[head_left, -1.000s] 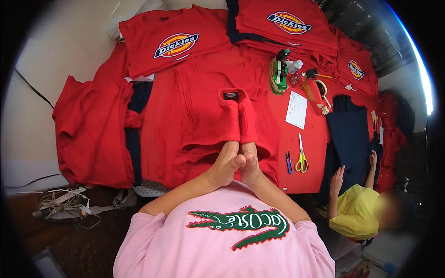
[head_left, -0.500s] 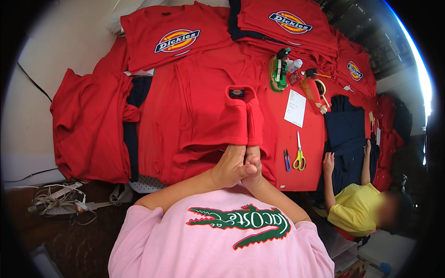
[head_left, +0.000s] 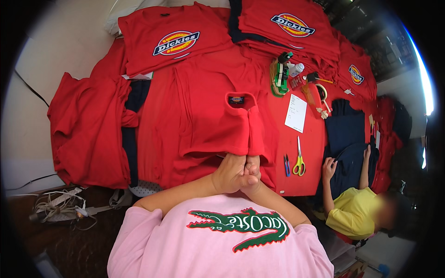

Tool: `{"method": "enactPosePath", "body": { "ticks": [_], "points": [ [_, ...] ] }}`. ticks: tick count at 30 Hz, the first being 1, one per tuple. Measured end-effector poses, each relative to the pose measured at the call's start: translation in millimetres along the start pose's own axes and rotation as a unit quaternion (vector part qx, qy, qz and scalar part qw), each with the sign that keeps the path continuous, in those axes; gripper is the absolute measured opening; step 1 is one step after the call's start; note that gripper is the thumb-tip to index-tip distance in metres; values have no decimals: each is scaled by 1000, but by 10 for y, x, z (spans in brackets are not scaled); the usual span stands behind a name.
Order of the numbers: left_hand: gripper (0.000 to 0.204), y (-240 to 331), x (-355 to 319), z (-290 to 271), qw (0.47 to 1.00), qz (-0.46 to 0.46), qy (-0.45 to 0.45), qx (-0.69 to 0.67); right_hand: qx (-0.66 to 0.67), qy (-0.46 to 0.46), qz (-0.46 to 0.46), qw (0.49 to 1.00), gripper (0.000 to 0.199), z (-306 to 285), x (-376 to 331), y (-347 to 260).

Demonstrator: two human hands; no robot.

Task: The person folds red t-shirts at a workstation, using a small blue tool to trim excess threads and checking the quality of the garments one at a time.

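My left hand (head_left: pixel 228 172) and my right hand (head_left: pixel 251 172) are pressed together near the middle of the table's front edge. Their fingers reach up beneath the lower edge of a folded piece of a red shirt (head_left: pixel 218 134), and the cloth hides them, so their grip does not show. Below the cloth, the thumbs and heels of both hands meet. The shirt's ribbed collar (head_left: pixel 251 110), with a dark neck label inside, stands up ahead of my hands. More red cloth lies spread under this piece.
Red printed shirts (head_left: pixel 134 53) are stacked behind. Yellow-handled scissors (head_left: pixel 299 164), blue thread snips (head_left: pixel 287 166), a paper slip (head_left: pixel 295 113) and a green tape dispenser (head_left: pixel 280 78) lie to the right. At far right, a co-worker in a yellow shirt (head_left: pixel 350 211) handles dark navy cloth (head_left: pixel 347 162). Tangled cables (head_left: pixel 58 204) lie at lower left.
The whole view has shifted slightly downward. My hands remain together under the shirt's edge, with the thumbs a little closer in. The co-worker's navy cloth has shifted in their hands.
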State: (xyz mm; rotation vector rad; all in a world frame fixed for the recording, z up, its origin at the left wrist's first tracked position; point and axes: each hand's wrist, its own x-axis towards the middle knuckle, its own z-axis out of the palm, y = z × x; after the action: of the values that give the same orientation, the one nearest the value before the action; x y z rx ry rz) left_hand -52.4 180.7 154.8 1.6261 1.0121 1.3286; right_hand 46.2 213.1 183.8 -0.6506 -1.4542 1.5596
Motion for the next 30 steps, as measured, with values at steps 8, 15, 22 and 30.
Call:
{"method": "enactPosePath", "body": {
  "ticks": [8, 15, 22, 30],
  "points": [
    [116, -171, -36, -19, 995, 100, 17, -1, -18, -2, -3, 1000, 63, 88, 58, 70],
    [119, -107, -35, -101, 992, 120, -13, 42, -25, -3, 1, 1000, 50, 72, 34, 49],
    [99, 25, 119, -257, 1000, 1, -12, -8, -65, 31, -17, 997, 39, -10, 126, -15],
    [108, 404, 684, -2085, 813, -48, 192, -547, 97, 147, 30, 984, 23, -1389, 1119, -915]
  ]
}}
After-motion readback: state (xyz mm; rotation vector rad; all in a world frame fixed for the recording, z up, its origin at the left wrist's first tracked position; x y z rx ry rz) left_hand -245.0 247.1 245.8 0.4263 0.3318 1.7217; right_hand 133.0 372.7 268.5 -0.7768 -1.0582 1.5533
